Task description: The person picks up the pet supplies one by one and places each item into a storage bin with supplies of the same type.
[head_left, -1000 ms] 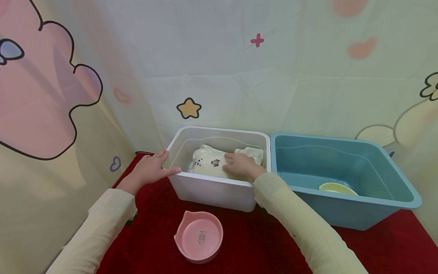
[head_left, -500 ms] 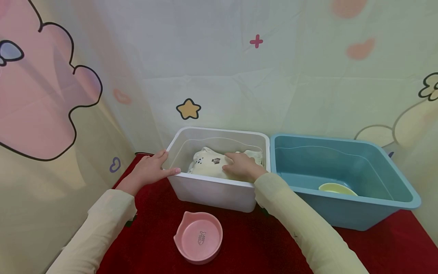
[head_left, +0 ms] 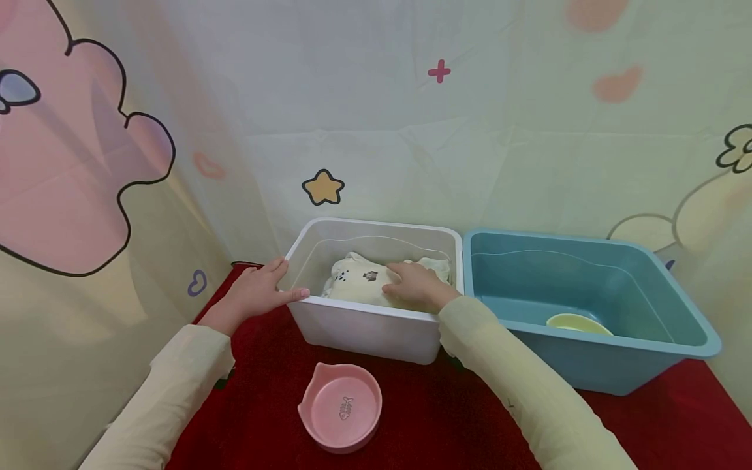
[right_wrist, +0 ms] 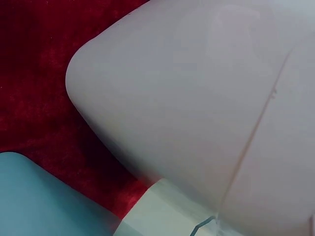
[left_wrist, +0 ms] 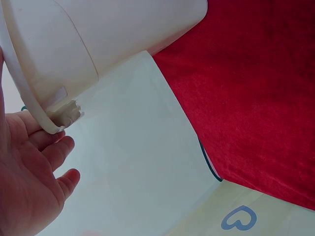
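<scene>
A white plastic tub (head_left: 364, 323) stands on the red cloth in the head view. Inside it lies a folded cream baby garment (head_left: 352, 281) with small dark prints and a little animal picture. My right hand (head_left: 414, 284) reaches over the front rim and rests on the garment's right half, thumb and fingers spread. My left hand (head_left: 258, 290) grips the tub's left front corner, thumb along the front rim. In the left wrist view the fingers (left_wrist: 58, 152) curl at the outside of the rim. The right wrist view shows the tub's outer wall (right_wrist: 172, 98), with the hand hidden.
Close against the tub's right side stands a blue tub (head_left: 587, 267) holding a pale yellow dish (head_left: 578, 322). A pink cat-eared bowl (head_left: 346, 411) sits on the red cloth (head_left: 423, 418) in front. A printed curtain (head_left: 376, 143) hangs right behind both tubs.
The garment's right end, beside my right hand, has sunk slightly lower in the white tub. Both hands stay in nearly the same place.
</scene>
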Available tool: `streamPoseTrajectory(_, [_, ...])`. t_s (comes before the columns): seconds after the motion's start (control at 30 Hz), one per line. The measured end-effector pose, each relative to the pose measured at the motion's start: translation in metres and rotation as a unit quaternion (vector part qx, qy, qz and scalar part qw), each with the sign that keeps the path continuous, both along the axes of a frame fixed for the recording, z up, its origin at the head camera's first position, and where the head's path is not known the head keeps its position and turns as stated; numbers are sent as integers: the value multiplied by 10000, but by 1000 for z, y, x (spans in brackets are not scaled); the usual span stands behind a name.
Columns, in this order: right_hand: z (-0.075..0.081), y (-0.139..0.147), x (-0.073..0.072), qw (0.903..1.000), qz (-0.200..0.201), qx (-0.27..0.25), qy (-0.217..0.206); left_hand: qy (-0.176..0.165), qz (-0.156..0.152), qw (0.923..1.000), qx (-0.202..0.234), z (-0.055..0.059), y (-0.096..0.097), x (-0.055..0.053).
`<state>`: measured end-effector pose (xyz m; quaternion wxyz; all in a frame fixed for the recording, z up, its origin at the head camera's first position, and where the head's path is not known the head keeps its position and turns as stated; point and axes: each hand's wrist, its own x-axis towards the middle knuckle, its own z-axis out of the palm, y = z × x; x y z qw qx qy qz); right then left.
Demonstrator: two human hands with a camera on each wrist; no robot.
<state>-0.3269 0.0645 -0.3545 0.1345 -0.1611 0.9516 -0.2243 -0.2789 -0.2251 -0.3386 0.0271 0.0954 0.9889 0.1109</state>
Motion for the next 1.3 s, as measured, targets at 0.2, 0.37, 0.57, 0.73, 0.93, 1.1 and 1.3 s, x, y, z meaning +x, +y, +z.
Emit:
streamPoseTrajectory(0.2, [-2, 3, 0, 9999, 63, -8, -90, -3, -11, 10000, 0, -1, 0, 0])
streamPoseTrajectory(0.37, [-1, 5, 3, 9997, 216, -32, -70, -48, 12, 10000, 30, 0, 0, 0])
streamPoseTrajectory(0.57, [2, 8, 6, 9993, 361, -65, -9, -121, 41, 9999, 44, 0, 0, -1])
streamPoseTrajectory(0.73, [4, 11, 8, 9989, 425, -169, 78, -117, 32, 9999, 74, 0, 0, -1])
streamPoseTrajectory(0.93, [5, 13, 10, 9984, 492, -218, 165, -77, 36, 9999, 94, 0, 1, 0])
streamPoseTrajectory(1.1, [9, 15, 13, 9977, 555, -290, 274, -74, 30, 9999, 67, 0, 1, -1])
streamPoseTrajectory(1.3, [17, 16, 17, 9957, 584, -496, 514, -87, 40, 9999, 78, -1, 1, -1])
